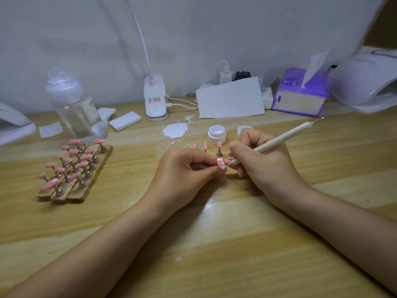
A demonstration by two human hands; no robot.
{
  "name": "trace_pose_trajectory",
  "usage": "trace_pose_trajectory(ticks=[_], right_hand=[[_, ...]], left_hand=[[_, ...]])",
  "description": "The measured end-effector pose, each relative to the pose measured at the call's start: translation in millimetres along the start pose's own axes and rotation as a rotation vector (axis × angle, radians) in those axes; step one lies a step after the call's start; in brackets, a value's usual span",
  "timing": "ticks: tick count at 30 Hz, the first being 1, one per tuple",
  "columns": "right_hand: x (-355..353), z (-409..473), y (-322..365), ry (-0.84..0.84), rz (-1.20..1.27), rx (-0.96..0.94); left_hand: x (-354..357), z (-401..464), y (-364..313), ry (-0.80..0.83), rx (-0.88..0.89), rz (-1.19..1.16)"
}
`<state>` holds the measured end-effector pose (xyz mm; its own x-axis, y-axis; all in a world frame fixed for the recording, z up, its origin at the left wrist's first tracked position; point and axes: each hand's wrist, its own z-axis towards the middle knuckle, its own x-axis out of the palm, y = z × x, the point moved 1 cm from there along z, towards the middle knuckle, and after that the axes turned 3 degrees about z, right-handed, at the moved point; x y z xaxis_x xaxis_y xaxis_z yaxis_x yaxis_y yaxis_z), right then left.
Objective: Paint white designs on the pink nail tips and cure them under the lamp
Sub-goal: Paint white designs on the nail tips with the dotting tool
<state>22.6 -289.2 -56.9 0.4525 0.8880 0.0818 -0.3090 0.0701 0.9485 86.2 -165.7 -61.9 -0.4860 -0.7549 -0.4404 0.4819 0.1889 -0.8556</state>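
My left hand (pixel 184 168) pinches a pink nail tip (pixel 221 163) that carries white dots. My right hand (pixel 262 162) grips a white dotting pen (pixel 279 139) like a pencil, its tip touching the nail tip's lower edge. Behind my hands stand three dotted pink tips on small metal stands (pixel 219 148). An open white paint jar (pixel 217 134) sits just beyond them, its lid (pixel 243 130) beside it. A wooden holder (pixel 90 179) at the left carries several plain pink tips. The white curing lamp (pixel 365 82) sits at the far right.
A clear pump bottle (pixel 75 106), white foam blocks (pixel 125 121), a clip lamp base (pixel 155 100), a white paint spill (pixel 175 130), a sheet of paper (pixel 229 98) and a purple tissue box (pixel 299 95) line the back of the wooden table (pixel 214 244). Another white device (pixel 12 123) sits at the far left.
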Motion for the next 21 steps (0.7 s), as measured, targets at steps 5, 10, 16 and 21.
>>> trace_pose_trajectory(ticks=[5, 10, 16, 21], right_hand=[[0.3, 0.6, -0.3, 0.014, 0.005, -0.001], [0.3, 0.7, -0.6, 0.008, 0.008, 0.005], [1.1, 1.0, -0.7, 0.026, 0.026, 0.008], [0.4, 1.1, -0.9, 0.018, 0.026, 0.007]], left_hand=[[0.2, 0.4, -0.6, -0.003, -0.003, 0.012], [0.0, 0.3, -0.7, 0.0, -0.007, 0.01], [-0.2, 0.1, -1.4, 0.003, -0.013, 0.008], [0.1, 0.4, -0.9, -0.003, -0.016, 0.005]])
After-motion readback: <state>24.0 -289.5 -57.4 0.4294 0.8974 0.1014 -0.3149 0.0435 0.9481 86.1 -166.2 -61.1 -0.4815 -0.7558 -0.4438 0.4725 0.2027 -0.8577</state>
